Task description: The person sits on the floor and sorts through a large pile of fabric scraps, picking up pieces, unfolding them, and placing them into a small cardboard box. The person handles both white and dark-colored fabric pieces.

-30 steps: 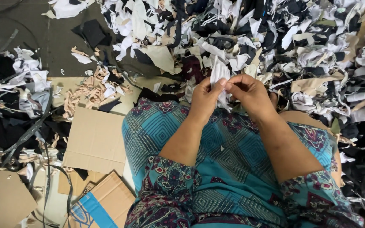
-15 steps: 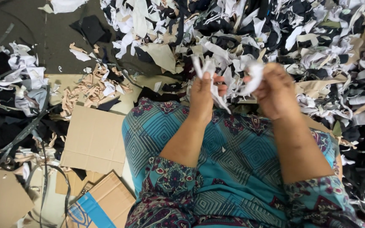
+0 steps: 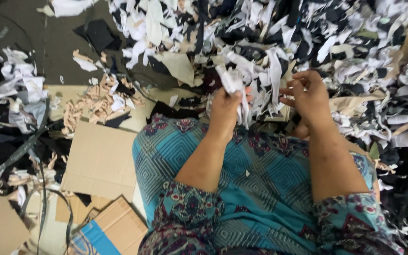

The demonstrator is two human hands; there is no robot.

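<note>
1. Dark grey floor point(image 3: 38, 42), bare only at the upper left.
2. Huge heap of black and white fabric scraps point(image 3: 336, 52) across the top and right.
3. Flat cardboard sheet point(image 3: 100, 160) at left, with more cardboard pieces point(image 3: 119, 226) below it.
4. Little pile of beige scraps point(image 3: 95, 101) above the sheet.
5. Dark and white scraps point(image 3: 5, 118) along the left edge.

The left hand point(image 3: 226, 105) hides the lower end of the white fabric scrap point(image 3: 232, 80); its grip is unseen.

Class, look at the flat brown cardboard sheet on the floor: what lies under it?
Under the cardboard sheet another cardboard piece with a blue edge pokes out below. Whatever lies beneath its middle is covered.
</note>
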